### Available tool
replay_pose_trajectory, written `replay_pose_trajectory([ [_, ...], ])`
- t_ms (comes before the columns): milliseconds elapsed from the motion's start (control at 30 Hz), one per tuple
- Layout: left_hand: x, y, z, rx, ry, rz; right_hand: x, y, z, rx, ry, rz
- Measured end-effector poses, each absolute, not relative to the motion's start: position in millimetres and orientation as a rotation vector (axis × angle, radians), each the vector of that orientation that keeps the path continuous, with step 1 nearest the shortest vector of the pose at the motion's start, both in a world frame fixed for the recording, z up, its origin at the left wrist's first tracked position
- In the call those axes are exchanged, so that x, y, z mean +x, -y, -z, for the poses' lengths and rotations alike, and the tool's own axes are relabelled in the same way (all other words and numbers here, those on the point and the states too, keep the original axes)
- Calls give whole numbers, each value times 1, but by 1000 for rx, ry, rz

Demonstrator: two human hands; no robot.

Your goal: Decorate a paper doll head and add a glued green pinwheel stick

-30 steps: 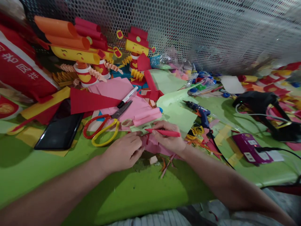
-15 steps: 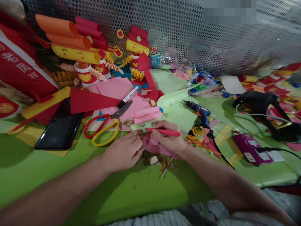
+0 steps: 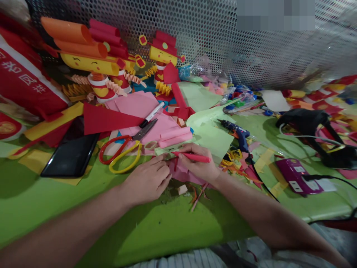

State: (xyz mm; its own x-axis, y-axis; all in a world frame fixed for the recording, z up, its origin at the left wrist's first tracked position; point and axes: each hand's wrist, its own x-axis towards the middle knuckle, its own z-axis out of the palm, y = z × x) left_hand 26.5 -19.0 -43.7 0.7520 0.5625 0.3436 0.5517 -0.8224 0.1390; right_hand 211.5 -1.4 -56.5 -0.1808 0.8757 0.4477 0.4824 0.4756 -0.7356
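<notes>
My right hand [image 3: 199,163] grips a red marker [image 3: 196,157], its tip pointing left at a small light green paper strip [image 3: 163,150]. Short dark lines show on that strip. My left hand [image 3: 149,178] is closed, fingers together and bent, with the fingertips holding the strip's near edge; the thumb is partly hidden. Pink paper [image 3: 185,175] lies under and between the hands. Just beyond the strip are two rolled pink paper tubes [image 3: 175,137] and a roll of tape [image 3: 151,145]. Scissors [image 3: 125,152] with one red and one yellow handle lie left of them.
A black phone [image 3: 71,156] lies at left; a black-and-white marker [image 3: 152,114] rests on pink sheets. Paper figures [image 3: 163,56] stand along the mesh panel [image 3: 200,29]. A glue gun [image 3: 237,133], a purple power strip [image 3: 299,176] and a black stand [image 3: 320,137] are at right.
My right hand has shifted slightly left with the red marker, whose tip is a little nearer the dark lines. My left hand stays almost still.
</notes>
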Motion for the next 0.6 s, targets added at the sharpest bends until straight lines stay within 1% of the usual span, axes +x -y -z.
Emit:
replay_pose_trajectory([
  [367, 27, 18, 44, 2906, -885, -571, 210, 1, 55, -1153, 1845, -596],
  [600, 26, 20, 47, 2939, -936, -570, 210, 2, 53, -1190, 1872, -650],
])
